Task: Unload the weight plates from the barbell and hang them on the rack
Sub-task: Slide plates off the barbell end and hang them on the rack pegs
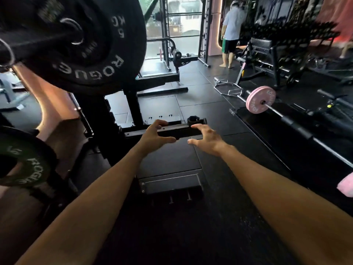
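A large black Rogue weight plate (99,60) sits on a bar sleeve (47,39) at the upper left, close to my head. Lower left, a smaller dark green Rogue plate (28,167) hangs on the rack. My left hand (154,134) and my right hand (206,138) are stretched out in front of me over the floor, fingers spread and curved, holding nothing. Beyond my fingertips lies a black barbell collar (194,120) on the rack's base rail (177,131).
The black rack upright (131,106) and its feet stand ahead on the left. A barbell with a pink plate (260,99) lies on the floor at right, beside a chrome trap bar (228,88). A person (231,31) stands at the back by a dumbbell rack.
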A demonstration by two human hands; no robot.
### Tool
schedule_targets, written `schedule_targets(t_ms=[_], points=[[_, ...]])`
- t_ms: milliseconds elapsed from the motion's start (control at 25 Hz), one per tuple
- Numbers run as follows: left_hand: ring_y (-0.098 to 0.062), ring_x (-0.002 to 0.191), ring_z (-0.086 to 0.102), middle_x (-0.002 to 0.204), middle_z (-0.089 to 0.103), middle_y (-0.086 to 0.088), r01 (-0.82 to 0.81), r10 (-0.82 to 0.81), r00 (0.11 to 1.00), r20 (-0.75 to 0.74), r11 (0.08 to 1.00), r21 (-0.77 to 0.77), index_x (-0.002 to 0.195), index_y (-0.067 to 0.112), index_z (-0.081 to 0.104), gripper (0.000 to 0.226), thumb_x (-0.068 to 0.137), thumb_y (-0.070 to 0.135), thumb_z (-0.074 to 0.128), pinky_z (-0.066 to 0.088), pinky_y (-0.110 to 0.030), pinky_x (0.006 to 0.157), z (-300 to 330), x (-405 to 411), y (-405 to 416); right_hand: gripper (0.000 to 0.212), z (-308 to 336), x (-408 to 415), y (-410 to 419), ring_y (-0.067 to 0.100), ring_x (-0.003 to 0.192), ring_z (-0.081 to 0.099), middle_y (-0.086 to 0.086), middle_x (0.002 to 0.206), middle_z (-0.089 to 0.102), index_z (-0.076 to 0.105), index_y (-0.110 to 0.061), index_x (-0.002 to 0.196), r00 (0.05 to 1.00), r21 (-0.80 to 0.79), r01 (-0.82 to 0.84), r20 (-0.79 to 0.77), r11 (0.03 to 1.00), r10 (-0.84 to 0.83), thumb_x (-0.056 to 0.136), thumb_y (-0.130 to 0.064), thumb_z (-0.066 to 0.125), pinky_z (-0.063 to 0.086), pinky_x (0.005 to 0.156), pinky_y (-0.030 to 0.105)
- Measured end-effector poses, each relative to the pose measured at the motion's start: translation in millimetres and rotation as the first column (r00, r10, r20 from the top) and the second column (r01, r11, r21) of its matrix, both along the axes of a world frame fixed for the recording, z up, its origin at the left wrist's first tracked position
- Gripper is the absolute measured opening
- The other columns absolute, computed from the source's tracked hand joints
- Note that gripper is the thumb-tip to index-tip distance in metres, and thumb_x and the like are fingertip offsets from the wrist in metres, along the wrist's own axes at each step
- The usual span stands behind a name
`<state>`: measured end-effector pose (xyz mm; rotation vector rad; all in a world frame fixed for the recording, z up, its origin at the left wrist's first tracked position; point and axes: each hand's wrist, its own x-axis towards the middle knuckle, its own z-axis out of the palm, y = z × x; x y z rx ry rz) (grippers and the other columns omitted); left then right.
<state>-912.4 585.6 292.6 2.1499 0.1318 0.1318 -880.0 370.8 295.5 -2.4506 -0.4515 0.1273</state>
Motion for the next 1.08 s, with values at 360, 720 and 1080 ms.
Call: schedule_targets(t_ms=[360,720,1080], points=[[-0.019,0.107,0.058,0.113,0.058,0.002,-0.217,0.194,0.955,0.223,0.973,0.085,0.108,0.042,0.056,0.058,0.061,0.035,0.088,0.047,-0.033,0.098,104,-140,85,0.064,108,-104,90,0.022,0.133,0.042,-0.001,0.150,0.038,0.037,-0.034,0.141,0.968,0.068,-0.161,0.206,0.985,0.144,0.083,-0.047,0.062,0.036,0.109,0.041],[-0.022,0.108,0.057,0.121,0.055,-0.005,-0.283,0.230,0.920,0.316,0.950,0.135,0.119,0.030,0.056,0.059,0.068,0.019,0.084,0.050,-0.038,0.092,167,-263,175,0.064,157,-214,162,0.022,0.132,0.042,-0.003,0.151,0.035,0.030,-0.031,0.145,0.949,0.165,-0.180,0.288,0.970,0.127,0.089,-0.040,0.058,0.035,0.108,0.040],[-0.021,0.104,0.057,0.113,0.058,-0.002,-0.343,0.259,0.881,0.395,0.926,0.158,0.124,0.022,0.054,0.046,0.081,0.019,0.071,0.050,-0.035,0.091,228,-289,211,0.057,207,-228,190,0.025,0.122,0.052,0.000,0.139,0.049,0.040,-0.025,0.138,0.933,0.203,-0.071,0.360,0.977,-0.007,0.085,-0.041,0.053,0.043,0.101,0.046]])
